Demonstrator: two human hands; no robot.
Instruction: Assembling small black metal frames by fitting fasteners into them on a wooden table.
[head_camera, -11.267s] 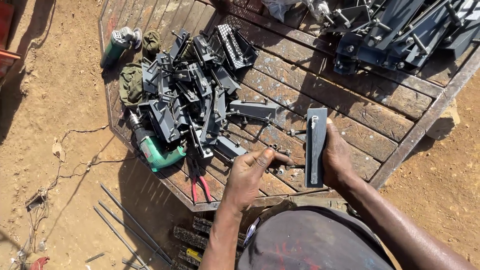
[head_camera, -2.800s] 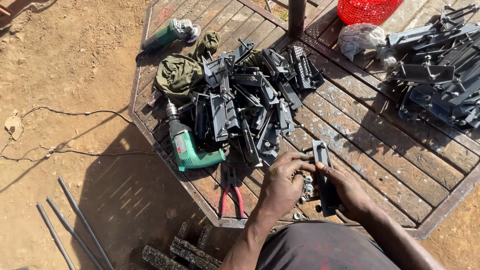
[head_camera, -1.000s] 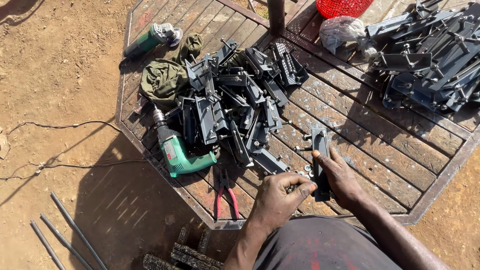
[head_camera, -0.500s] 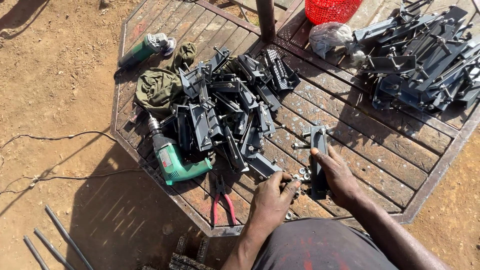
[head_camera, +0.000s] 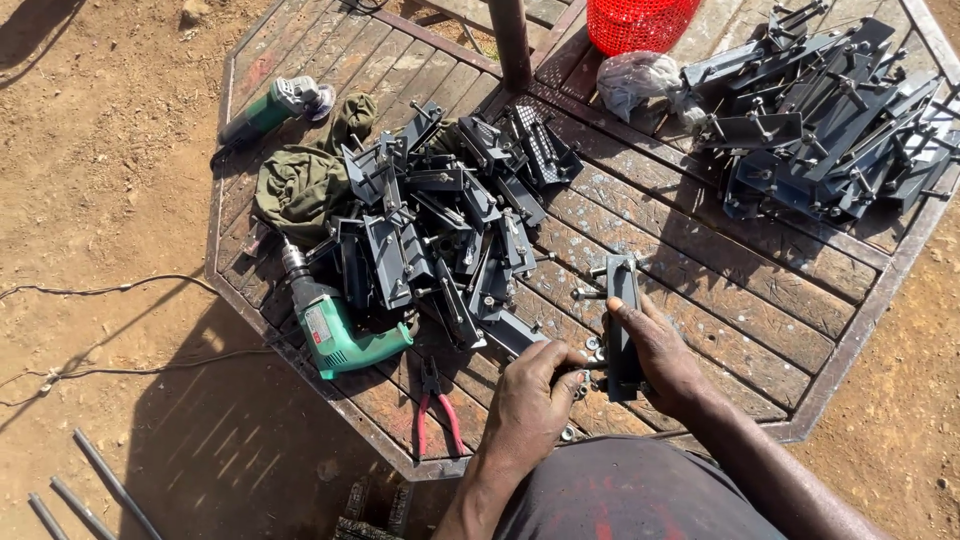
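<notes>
On the slatted tabletop (head_camera: 760, 300), right hand (head_camera: 660, 350) pressing down, fingers closed, on a dark metal bracket (head_camera: 622, 310); left hand (head_camera: 535, 395) pinching shut on a small bolt (head_camera: 588, 352) beside it (heap of brackets (head_camera: 440, 230), green drill (head_camera: 335, 330), red pliers (head_camera: 435, 405) lying nearby).

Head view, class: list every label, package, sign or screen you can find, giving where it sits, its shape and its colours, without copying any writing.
Label on the green drill: a small pale rectangular plate on its body, at the table's left edge.
Crumpled pale plastic bag: far side of the table, beside the red mesh basket.
No signs or screens are in view.
</notes>
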